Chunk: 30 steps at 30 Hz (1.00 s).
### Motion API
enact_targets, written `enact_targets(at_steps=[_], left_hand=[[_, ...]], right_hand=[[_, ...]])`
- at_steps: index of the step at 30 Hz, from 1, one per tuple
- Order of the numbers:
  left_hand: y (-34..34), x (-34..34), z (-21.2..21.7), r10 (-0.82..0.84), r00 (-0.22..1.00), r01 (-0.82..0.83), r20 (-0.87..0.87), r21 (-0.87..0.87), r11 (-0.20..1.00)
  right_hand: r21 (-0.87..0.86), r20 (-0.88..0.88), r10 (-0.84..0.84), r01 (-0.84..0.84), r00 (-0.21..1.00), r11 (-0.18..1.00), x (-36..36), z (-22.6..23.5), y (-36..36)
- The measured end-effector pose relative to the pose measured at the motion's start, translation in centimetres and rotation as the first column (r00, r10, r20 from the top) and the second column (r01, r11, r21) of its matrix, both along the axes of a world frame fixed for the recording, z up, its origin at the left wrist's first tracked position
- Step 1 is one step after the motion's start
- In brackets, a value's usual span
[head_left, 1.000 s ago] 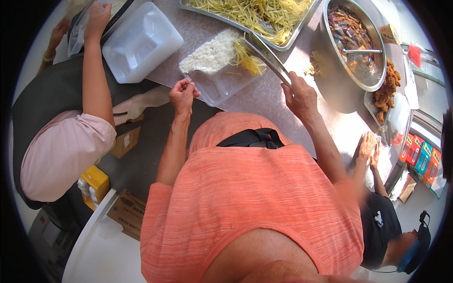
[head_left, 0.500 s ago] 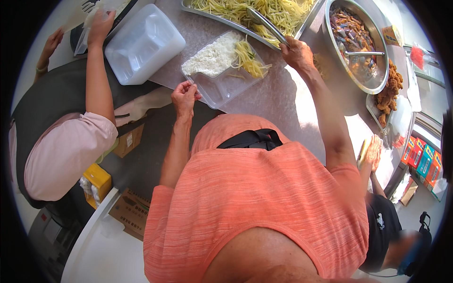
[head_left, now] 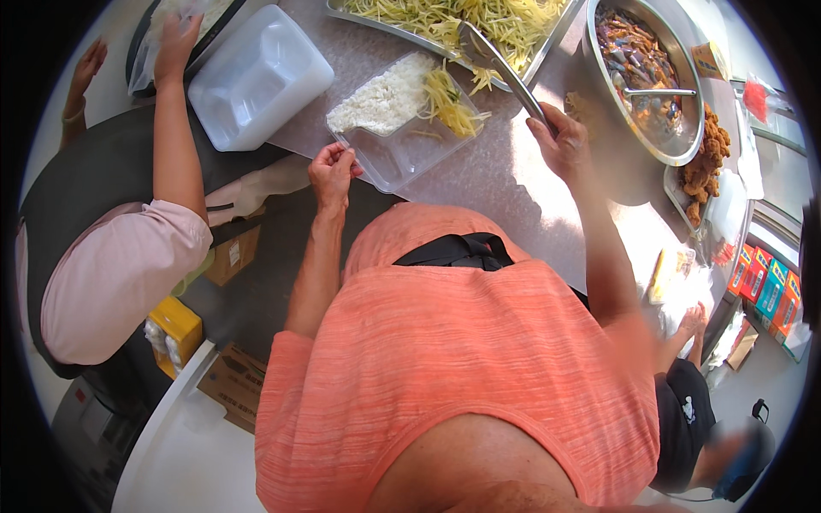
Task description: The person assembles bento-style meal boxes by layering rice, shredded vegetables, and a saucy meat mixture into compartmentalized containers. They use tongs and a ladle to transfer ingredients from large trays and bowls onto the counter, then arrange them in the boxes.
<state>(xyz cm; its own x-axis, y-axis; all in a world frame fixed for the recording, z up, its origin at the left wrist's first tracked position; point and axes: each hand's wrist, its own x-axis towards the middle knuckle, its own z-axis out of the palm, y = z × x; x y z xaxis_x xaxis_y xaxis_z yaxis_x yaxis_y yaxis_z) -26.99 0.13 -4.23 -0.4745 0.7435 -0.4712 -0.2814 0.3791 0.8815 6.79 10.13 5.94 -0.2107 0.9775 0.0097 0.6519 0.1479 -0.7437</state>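
Observation:
My left hand (head_left: 333, 175) pinches the near left rim of a clear plastic compartment tray (head_left: 402, 164). White rice (head_left: 376, 103) fills its large far left section. Pale yellow vegetable shreds (head_left: 451, 107) lie in the section beside it, and some hang over the rim. The near section holds no food. My right hand (head_left: 560, 141) is closed around metal tongs (head_left: 510, 79), to the right of the clear tray. The tongs' tips are over the near edge of a metal pan (head_left: 402, 32) heaped with the same shreds, and a few strands hang there.
A stack of translucent containers (head_left: 256, 81) stands at left, beside a person's arm (head_left: 180, 128). A steel basin (head_left: 599, 94) of cooked eggplant-like food with a ladle (head_left: 658, 92) is at right. Past it are fried pieces (head_left: 705, 162) and another person's hands (head_left: 691, 323).
My right hand and the tongs have moved right and nearer to me, toward the pan's near edge. My left hand stays on the tray rim. The person at right has drawn their hands nearer.

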Motion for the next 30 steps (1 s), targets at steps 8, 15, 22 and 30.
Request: enact_targets(at_steps=[8,15,22,30], left_hand=[[0.0,0.0,0.0,-0.006,1.0,0.006,0.005,0.001,1.0],[-0.2,-0.2,-0.5,-0.017,1.0,0.017,-0.004,0.008,1.0],[-0.3,-0.4,-0.5,-0.026,1.0,0.026,-0.002,0.008,1.0],[-0.2,-0.4,-0.6,-0.031,1.0,0.031,-0.001,0.008,0.999]], right_hand=[[0.148,0.418,0.144,-0.223,0.897,0.963,-0.5,-2.4,-6.2],[0.21,0.414,0.119,-0.222,0.903,0.952,-0.9,-1.2,-6.4],[0.235,0.41,0.109,-0.22,0.906,0.947,-1.3,-1.2,-6.1],[0.255,0.444,0.077,-0.208,0.893,0.944,-3.0,-3.0,-3.0]])
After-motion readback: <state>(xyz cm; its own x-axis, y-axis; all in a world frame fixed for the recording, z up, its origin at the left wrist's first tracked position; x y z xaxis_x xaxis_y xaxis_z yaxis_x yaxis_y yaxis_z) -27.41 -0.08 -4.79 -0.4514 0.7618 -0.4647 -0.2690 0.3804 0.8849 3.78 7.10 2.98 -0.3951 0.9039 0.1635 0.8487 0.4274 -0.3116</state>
